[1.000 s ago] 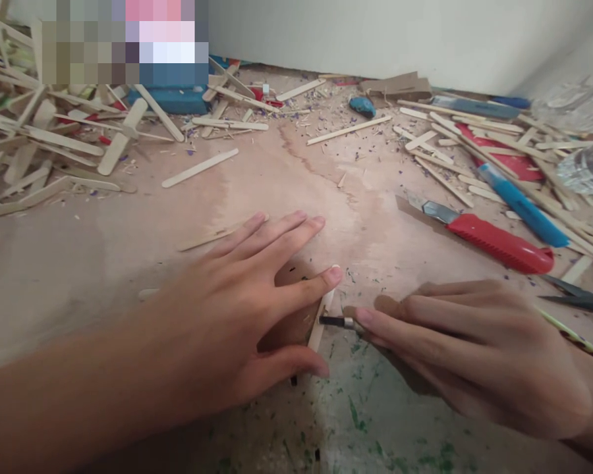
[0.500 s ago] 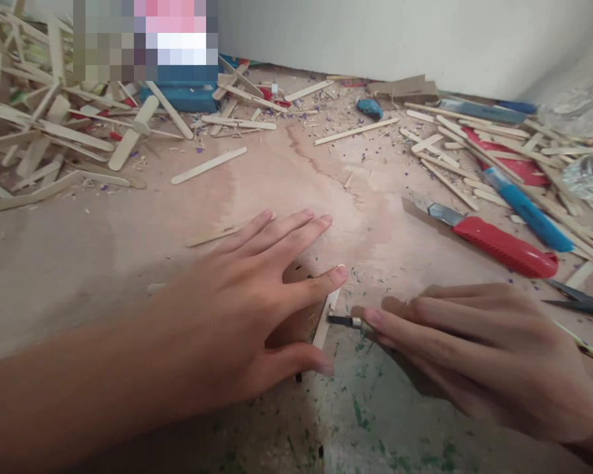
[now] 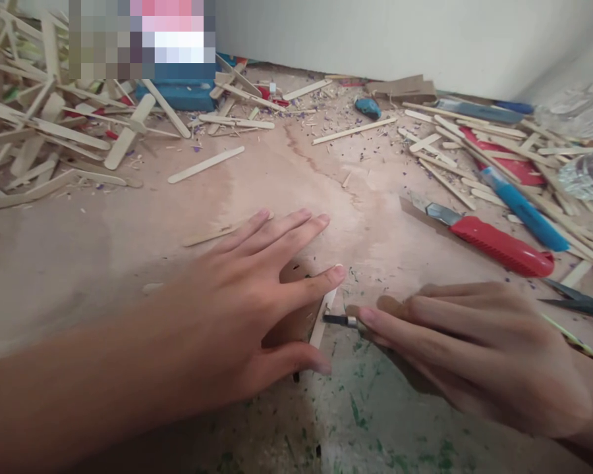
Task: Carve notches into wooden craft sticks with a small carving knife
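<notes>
My left hand (image 3: 257, 289) lies with its fingers spread on the wooden tabletop (image 3: 271, 178). Its index finger and thumb press down the two ends of a popsicle stick (image 3: 318, 329). From the right, my right hand (image 3: 474, 349) is closed around a small carving tool (image 3: 340, 320) with a dark metal tip; its handle is mostly hidden in the fingers. That tip touches the stick between my left thumb and index finger, where a small raised shaving seems to show. Another popsicle stick (image 3: 210, 235) lies partly under my left fingers.
A red utility knife (image 3: 501, 247) lies at right, blade out, near a blue capped tool (image 3: 526, 209) and dark scissors (image 3: 580, 303). Piles of popsicle sticks (image 3: 44, 128) spread at far left and right. A clear bottle (image 3: 590, 174) lies at the right edge; a wall (image 3: 375, 39) stands behind.
The carving tool's tip has shifted very slightly left on the stick. Both hands keep the same hold, and the whole view has drifted a little left.
</notes>
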`<state>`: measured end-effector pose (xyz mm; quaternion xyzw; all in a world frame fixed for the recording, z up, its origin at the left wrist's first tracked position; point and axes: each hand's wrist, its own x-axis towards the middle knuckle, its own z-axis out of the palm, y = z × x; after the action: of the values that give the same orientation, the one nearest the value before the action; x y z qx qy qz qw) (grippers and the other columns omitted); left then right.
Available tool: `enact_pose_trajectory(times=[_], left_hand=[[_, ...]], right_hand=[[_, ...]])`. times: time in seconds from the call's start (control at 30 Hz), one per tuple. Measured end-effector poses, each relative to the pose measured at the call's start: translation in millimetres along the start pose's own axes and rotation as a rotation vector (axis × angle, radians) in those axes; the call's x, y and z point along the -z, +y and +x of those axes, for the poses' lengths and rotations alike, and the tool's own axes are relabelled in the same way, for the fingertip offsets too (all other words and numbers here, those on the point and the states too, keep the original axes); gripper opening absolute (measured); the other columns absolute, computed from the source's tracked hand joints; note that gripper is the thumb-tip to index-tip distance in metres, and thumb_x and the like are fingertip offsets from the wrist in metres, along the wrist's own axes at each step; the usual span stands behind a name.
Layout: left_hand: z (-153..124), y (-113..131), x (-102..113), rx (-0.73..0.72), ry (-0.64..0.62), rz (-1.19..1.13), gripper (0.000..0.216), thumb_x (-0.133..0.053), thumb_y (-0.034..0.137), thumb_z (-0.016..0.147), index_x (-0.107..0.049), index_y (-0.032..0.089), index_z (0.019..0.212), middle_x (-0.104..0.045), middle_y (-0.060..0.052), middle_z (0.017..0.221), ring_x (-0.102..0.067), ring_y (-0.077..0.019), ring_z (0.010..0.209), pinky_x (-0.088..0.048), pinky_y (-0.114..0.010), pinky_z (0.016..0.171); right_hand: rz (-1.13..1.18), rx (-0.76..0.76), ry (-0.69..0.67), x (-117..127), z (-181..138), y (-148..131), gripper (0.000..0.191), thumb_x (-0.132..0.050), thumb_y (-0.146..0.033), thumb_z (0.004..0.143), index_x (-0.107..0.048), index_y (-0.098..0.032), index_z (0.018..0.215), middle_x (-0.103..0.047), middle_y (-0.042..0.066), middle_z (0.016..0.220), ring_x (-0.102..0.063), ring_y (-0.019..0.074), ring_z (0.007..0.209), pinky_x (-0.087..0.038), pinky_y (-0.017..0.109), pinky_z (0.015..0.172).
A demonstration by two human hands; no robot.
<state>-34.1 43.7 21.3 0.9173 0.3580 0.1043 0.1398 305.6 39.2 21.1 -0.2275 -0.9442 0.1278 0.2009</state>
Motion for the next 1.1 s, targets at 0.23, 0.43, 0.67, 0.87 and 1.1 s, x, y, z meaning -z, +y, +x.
enact_pose_trajectory(times=[0.23, 0.43, 0.67, 0.87, 1.1], left_hand=[[0, -3, 0, -0.041, 0.019, -0.024, 0.077, -0.084, 0.075, 0.115, -0.068, 0.030, 0.175, -0.051, -0.017, 0.197, -0.050, -0.0407, 0.185, -0.039, -0.070, 0.155], [2, -1, 5, -0.027, 0.034, -0.002, 0.074, -0.096, 0.069, 0.108, -0.075, 0.025, 0.163, -0.065, -0.015, 0.187, -0.057, -0.0414, 0.179, -0.040, -0.070, 0.155], [-4, -3, 6, -0.032, 0.061, -0.035, 0.052, -0.071, 0.061, 0.127, -0.070, 0.029, 0.169, -0.061, -0.006, 0.192, -0.054, -0.0327, 0.182, -0.028, -0.065, 0.161], [-4, -8, 7, -0.041, 0.025, -0.046, 0.056, -0.065, 0.065, 0.128, -0.070, 0.031, 0.172, -0.059, -0.005, 0.193, -0.056, -0.0359, 0.181, -0.026, -0.065, 0.161], [-4, -7, 6, -0.060, 0.024, -0.023, 0.066, -0.078, 0.070, 0.121, -0.070, 0.029, 0.172, -0.060, -0.010, 0.192, -0.054, -0.0354, 0.182, -0.031, -0.068, 0.159]], right_hand=[[0.059, -0.020, 0.012, 0, 4, 0, 0.028, -0.063, -0.012, 0.125, -0.073, -0.011, 0.152, -0.079, 0.000, 0.096, -0.062, 0.0140, 0.067, -0.049, 0.035, 0.058], [0.079, -0.016, 0.007, 0, 4, 0, 0.026, -0.064, -0.008, 0.124, -0.073, -0.009, 0.149, -0.080, 0.000, 0.096, -0.064, 0.0137, 0.067, -0.049, 0.035, 0.058], [-0.017, -0.123, 0.057, 9, 9, 3, 0.024, -0.067, -0.018, 0.128, -0.078, -0.015, 0.148, -0.077, -0.003, 0.086, -0.061, 0.0111, 0.061, -0.050, 0.030, 0.057], [-0.050, -0.127, 0.040, 13, 11, 5, 0.020, -0.068, -0.019, 0.127, -0.079, -0.018, 0.144, -0.075, -0.003, 0.080, -0.060, 0.0132, 0.057, -0.048, 0.033, 0.052], [-0.005, -0.067, 0.066, 2, 3, 4, 0.029, -0.072, -0.009, 0.121, -0.076, -0.012, 0.149, -0.080, 0.000, 0.092, -0.063, 0.0138, 0.065, -0.052, 0.034, 0.057]])
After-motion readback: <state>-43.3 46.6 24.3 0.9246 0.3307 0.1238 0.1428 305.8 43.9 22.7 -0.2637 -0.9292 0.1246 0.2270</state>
